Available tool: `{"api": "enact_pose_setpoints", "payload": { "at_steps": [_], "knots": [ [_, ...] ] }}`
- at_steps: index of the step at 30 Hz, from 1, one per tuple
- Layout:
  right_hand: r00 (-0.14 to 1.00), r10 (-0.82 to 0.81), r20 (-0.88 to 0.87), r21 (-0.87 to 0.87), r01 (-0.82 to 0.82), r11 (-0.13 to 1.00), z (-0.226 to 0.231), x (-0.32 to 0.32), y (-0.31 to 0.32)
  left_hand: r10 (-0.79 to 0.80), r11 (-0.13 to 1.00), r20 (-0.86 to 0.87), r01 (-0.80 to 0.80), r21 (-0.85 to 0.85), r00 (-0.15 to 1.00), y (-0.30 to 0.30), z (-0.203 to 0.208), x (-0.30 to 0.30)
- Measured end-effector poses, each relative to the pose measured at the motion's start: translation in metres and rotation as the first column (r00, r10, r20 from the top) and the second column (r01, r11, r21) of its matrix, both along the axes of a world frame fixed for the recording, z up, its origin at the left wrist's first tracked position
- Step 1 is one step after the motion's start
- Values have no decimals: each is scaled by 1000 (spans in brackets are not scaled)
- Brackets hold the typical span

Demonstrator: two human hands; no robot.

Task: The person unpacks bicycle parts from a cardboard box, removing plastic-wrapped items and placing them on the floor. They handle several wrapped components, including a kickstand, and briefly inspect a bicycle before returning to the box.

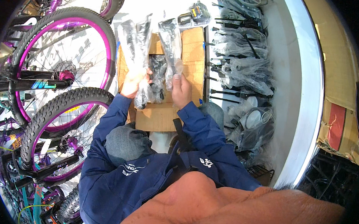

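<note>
As both arms stretch out over an open cardboard box (194,46), L hand (133,84) is at its L side w/ the grip closed, fingers curled round the lower part of 2 clear-bagged black parts (129,37). These 2 fan apart in a narrow V, far ends pointing away from the person; exact kind is hard to tell thru the film. R hand (182,89) also has its grip closed, thumb on top, on the near end of 1 clear-bagged long black part (169,37), approx parallel to the others & just R of them.

Btwn the hands, more bagged dark parts (157,68) show in the box's middle; the near flap (155,119) folds out toward the person's grey-clad knees (126,144). Past the box, on the white surface, is a bagged black pedal (200,13) w/ a yellow reflector.

Over on the R, a long row of plastic-wrapped black parts (240,40) runs beside a pale wall (295,65); brown cardboard (335,55) is beyond it, at far R. On the L, bikes crowd in, incl. 2 big knobbly tires (112,50) on purple rims (106,24). Sleeves (111,119) are navy.
</note>
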State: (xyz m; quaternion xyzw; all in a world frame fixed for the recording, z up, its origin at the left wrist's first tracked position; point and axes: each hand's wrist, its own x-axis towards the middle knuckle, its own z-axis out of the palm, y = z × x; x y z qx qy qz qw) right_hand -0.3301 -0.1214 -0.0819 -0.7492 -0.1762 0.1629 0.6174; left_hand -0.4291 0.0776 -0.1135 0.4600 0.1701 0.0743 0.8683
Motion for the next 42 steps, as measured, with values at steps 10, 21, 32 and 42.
{"api": "enact_pose_setpoints", "payload": {
  "at_steps": [10, 21, 32, 42],
  "knots": [
    [934, 271, -234, 324, -188, 927, 21, 3, 21, 30, 991, 58, -37, 130, 998, -39, 24, 27],
    [629, 534, -565, 576, -163, 801, -3, 19, 20, 111, 994, -60, -111, -5, 992, -44, 15, 24],
    [666, 507, -547, 436, -290, 852, 1, 20, 17, 14, 998, -58, -11, 55, 998, -32, 3, 21],
    [680, 502, -534, 442, -282, 852, 5, 17, 18, -127, 981, -52, 133, 143, 991, -17, -10, 6]
  ]
}}
